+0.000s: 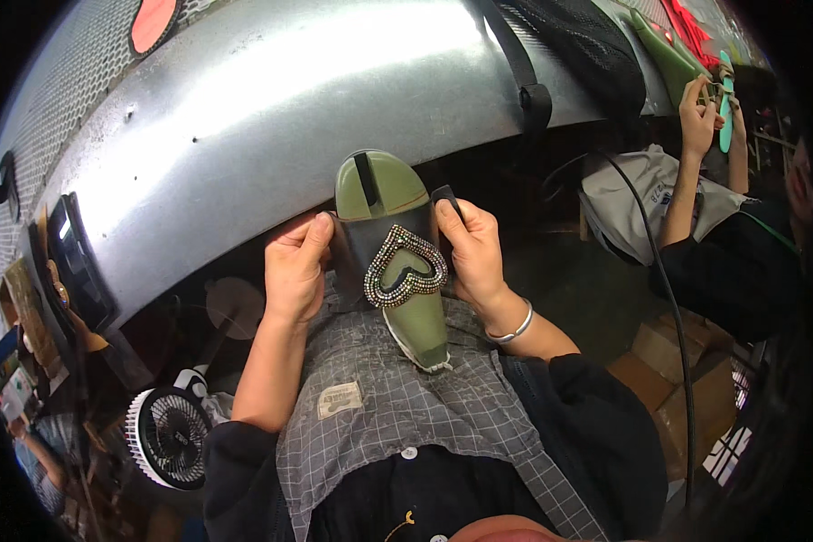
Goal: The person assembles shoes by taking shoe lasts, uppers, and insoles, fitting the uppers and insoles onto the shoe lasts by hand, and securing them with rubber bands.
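A green shoe last (415, 330) stands tilted over my lap, its heel end toward the metal bench and its toe toward my apron. Across it lies a black sandal upper (413, 219), bearing a heart-shaped beaded ornament (405, 287). White material edges the underside near the toe. A short dark strip runs over the heel end. On the left, my left hand (294, 271) is closed with thumb and fingers on the upper's side edge. My right hand (472, 248) pinches the upper's black end, which sticks up beside the last. The fingertips are partly hidden on both sides.
A shiny metal bench (244, 117) spans the far side, with a black mesh bag (587, 54) and strap on it. A white fan (167, 436) is at lower left. A black cable (664, 289) hangs at right near cardboard boxes (686, 388). Another person's hands (700, 117) hold a turquoise piece.
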Available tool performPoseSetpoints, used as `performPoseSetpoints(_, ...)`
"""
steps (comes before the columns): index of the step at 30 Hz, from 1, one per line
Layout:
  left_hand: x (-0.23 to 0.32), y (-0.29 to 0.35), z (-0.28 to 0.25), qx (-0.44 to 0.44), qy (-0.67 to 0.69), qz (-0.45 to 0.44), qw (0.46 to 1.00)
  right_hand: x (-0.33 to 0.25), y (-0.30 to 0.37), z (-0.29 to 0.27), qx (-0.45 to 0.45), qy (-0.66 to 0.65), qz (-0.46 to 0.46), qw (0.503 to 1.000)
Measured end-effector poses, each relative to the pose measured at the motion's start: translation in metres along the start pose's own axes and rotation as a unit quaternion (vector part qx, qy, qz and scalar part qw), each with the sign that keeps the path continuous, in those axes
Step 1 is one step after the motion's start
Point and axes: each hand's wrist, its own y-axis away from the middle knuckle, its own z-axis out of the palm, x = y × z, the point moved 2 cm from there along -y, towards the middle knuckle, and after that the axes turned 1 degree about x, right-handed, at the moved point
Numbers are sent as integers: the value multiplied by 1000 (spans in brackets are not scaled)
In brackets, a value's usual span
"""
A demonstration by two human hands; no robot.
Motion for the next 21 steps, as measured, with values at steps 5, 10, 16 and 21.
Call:
performPoseSetpoints(5,23,12,22,-68,-72,89,991,-5,10,1,-1,-118,113,987)
performPoseSetpoints(10,58,14,84,-353,-65,203,911,-27,36,17,-172,-299,138,928)
performPoseSetpoints(16,41,10,96,-350,-205,191,894,27,54,-28,-191,-337,185,903)
performPoseSetpoints(21,42,67,56,-297,-313,-3,902,17,57,-27,-203,-239,143,939)
